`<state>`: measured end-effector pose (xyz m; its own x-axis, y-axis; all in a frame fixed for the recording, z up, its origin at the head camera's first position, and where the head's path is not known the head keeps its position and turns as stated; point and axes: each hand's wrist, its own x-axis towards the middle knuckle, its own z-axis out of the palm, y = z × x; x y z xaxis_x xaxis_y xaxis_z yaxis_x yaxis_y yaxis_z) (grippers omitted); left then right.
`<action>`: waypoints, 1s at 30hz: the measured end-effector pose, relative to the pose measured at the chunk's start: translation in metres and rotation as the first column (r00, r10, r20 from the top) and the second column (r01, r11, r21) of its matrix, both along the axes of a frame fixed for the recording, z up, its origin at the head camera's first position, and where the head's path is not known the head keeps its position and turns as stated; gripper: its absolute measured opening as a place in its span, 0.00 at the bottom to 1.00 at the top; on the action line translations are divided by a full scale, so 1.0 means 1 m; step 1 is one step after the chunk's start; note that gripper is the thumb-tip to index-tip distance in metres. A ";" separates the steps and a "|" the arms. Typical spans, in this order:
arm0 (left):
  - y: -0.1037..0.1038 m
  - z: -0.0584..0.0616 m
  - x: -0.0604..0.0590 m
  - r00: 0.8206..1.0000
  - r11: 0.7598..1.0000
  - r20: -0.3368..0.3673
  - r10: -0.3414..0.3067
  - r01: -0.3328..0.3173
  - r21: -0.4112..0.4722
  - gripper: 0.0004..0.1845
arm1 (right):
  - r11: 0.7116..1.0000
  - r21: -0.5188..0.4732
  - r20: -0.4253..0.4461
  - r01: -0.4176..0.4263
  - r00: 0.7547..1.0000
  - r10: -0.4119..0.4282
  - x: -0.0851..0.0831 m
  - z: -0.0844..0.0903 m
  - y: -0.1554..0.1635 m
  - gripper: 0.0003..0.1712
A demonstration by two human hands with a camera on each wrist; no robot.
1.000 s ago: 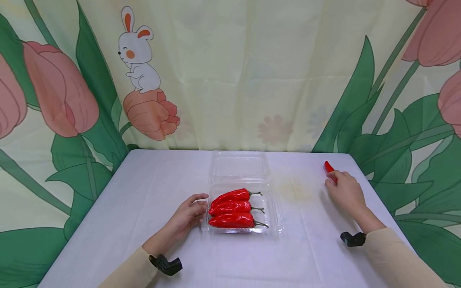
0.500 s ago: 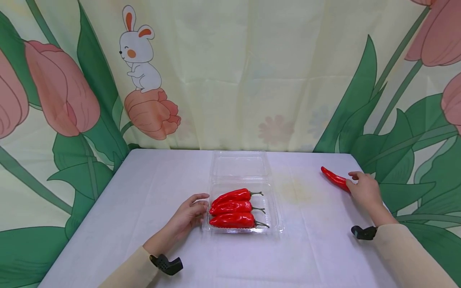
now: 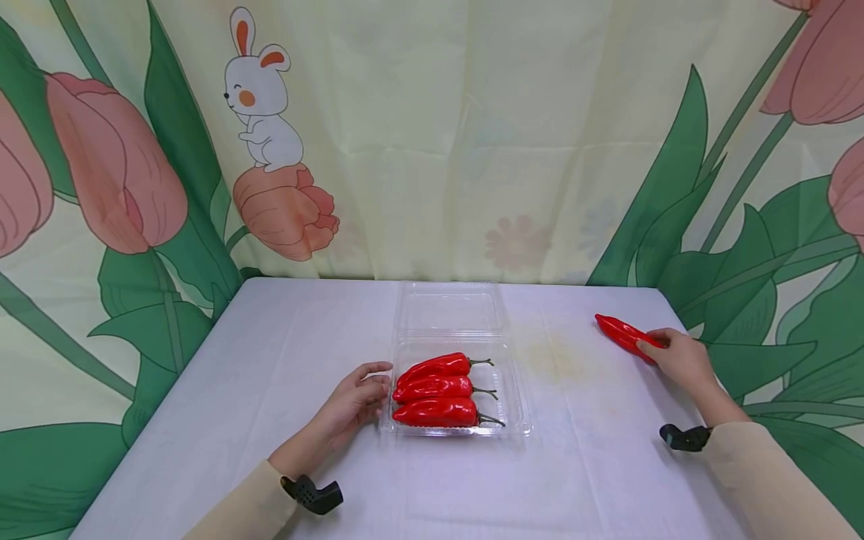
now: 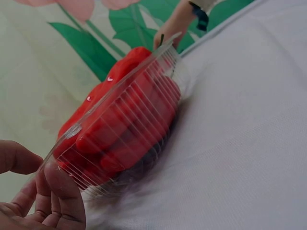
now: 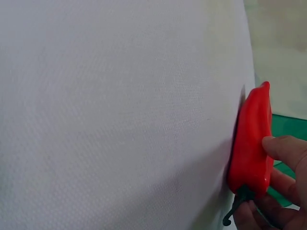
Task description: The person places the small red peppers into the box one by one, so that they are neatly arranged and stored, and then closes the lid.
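Note:
A clear plastic clamshell box (image 3: 516, 409) lies on the table with its lid folded back. Three glossy red peppers (image 3: 435, 412) with green stems show side by side at the top of it; through the box wall in the left wrist view, more red shapes appear beneath. My left hand (image 3: 354, 397) pinches the box's left rim between thumb and fingers. At the table's far right, my right hand (image 3: 682, 360) grips another red pepper (image 5: 252, 143) near its stem end. That pepper lies against the white cloth, its tip pointing toward the back left.
The box's transparent lid (image 3: 448, 309) lies flat behind the tray part. A white cloth (image 3: 574, 472) covers the table, with a faint yellowish stain right of the box. Behind the table hangs a curtain (image 3: 405, 135) printed with tulips and a rabbit.
My right hand first moved right along the pepper toward its stem end, uncovering more of it, then closed round it. The pepper shifted slightly. My left hand and the box stayed in place.

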<state>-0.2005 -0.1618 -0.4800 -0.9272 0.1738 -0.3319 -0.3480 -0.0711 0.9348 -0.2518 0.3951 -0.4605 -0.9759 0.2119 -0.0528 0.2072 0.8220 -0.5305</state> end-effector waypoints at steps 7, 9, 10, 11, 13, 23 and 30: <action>0.000 0.000 0.000 1.000 1.000 0.002 0.001 -0.001 0.001 0.29 | 0.991 -0.118 0.035 0.056 0.998 -0.052 0.003 0.004 -0.003 0.39; 0.000 -0.001 0.000 1.000 1.000 0.000 0.002 -0.002 0.001 0.29 | 0.989 -0.131 0.035 0.064 0.998 -0.060 0.004 0.006 -0.004 0.39; 0.000 -0.001 0.000 1.000 1.000 -0.002 0.002 -0.002 0.000 0.30 | 0.989 -0.136 0.034 0.067 0.997 -0.063 0.004 0.006 -0.005 0.39; 0.000 -0.001 0.000 1.000 1.000 -0.005 0.002 -0.002 -0.003 0.30 | 0.988 -0.142 0.033 0.069 0.997 -0.064 0.004 0.006 -0.005 0.39; 0.000 -0.001 0.000 1.000 1.000 -0.009 0.000 0.000 -0.006 0.30 | 0.986 -0.149 0.031 0.072 0.997 -0.068 0.004 0.005 -0.006 0.39; 0.000 -0.002 -0.001 1.000 1.000 -0.012 0.001 -0.001 -0.003 0.30 | 0.971 -0.217 0.057 0.097 0.995 -0.087 0.004 0.004 -0.015 0.41; 0.001 -0.001 0.000 1.000 1.000 -0.005 0.008 -0.008 -0.002 0.30 | 0.969 -0.239 0.048 0.062 0.997 -0.052 0.004 0.007 -0.025 0.42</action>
<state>-0.2007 -0.1607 -0.4814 -0.9302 0.1654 -0.3275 -0.3427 -0.0726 0.9366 -0.2479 0.3702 -0.4535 -0.9585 0.2433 -0.1488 0.2758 0.6578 -0.7009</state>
